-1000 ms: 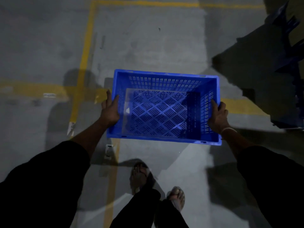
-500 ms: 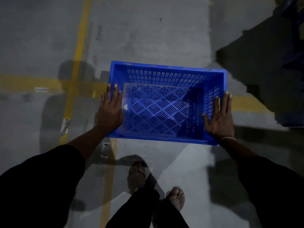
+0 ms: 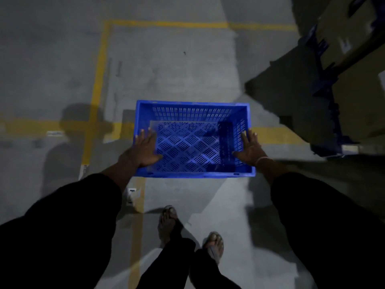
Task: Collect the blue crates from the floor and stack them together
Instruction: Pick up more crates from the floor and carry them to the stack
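An empty blue crate (image 3: 193,113) with a slotted bottom and walls sits low in front of me, over the grey floor and a yellow line. My left hand (image 3: 143,149) hovers flat over its left wall, fingers spread, gripping nothing. My right hand (image 3: 250,148), with a band at the wrist, is spread the same way over the right wall. I cannot tell whether the palms touch the rim. No other crate shows.
Yellow floor lines (image 3: 98,80) cross under and to the left of the crate. A dark blue rack or pallet (image 3: 325,101) with cardboard boxes (image 3: 354,30) stands at the right. My sandalled feet (image 3: 168,222) are just behind the crate.
Both hands gripped the crate's side walls a second ago, then opened flat. The crate now looks smaller and lower, away from my hands.
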`<state>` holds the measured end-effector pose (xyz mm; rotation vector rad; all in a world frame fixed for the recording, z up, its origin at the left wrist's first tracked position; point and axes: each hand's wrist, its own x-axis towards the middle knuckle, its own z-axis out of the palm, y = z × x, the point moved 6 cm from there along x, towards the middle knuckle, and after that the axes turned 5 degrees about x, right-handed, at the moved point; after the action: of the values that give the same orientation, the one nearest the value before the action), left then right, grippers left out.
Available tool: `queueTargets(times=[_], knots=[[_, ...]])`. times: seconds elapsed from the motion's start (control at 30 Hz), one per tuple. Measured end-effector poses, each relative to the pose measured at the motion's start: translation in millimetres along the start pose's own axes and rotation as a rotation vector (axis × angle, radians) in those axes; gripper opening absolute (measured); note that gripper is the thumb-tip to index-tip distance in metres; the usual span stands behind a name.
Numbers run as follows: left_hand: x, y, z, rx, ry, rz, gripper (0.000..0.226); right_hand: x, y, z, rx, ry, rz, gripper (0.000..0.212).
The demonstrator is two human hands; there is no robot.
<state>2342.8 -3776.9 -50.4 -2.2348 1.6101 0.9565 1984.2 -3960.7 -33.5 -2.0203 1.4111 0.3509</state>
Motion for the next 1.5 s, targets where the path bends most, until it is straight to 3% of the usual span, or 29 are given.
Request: queueTargets(times=[0.13, 0.43, 0.6, 0.8, 1.07, 1.5], knots=[[-74.2, 65.8, -35.7, -0.182, -0.025, 0.140, 0.104, -79.1, -25.7, -36.8, 0.080, 0.016, -0.028, 0.107], [-267.1, 165.9, -142.5, -0.344, -0.040, 0.313, 0.097, -292.0, -69.3, -138.4, 0.250, 0.125, 0.036, 0.099], [-324.8, 206.6, -167.1, -0.305, -0.029, 0.424, 0.095, -378.5, -73.9, -145.6, 0.421, 0.269, 0.105, 0.096], [-329.3, 234.2, -163.2, -0.156, -0.165, 0.608, 0.098, -455.1, -65.5, -116.9, 0.644, 0.437, 0.267, 0.096], [-361.8, 300.9, -168.1, 0.048, -0.322, 0.888, 0.092, -579.8, -68.4, -49.7, 0.885, 0.672, 0.624, 0.096], [-540.1, 403.3, -1.0, 0.405, -0.653, 1.311, 0.094, -842.0, -94.8, 137.8, 1.154, 1.053, 1.194, 0.094]])
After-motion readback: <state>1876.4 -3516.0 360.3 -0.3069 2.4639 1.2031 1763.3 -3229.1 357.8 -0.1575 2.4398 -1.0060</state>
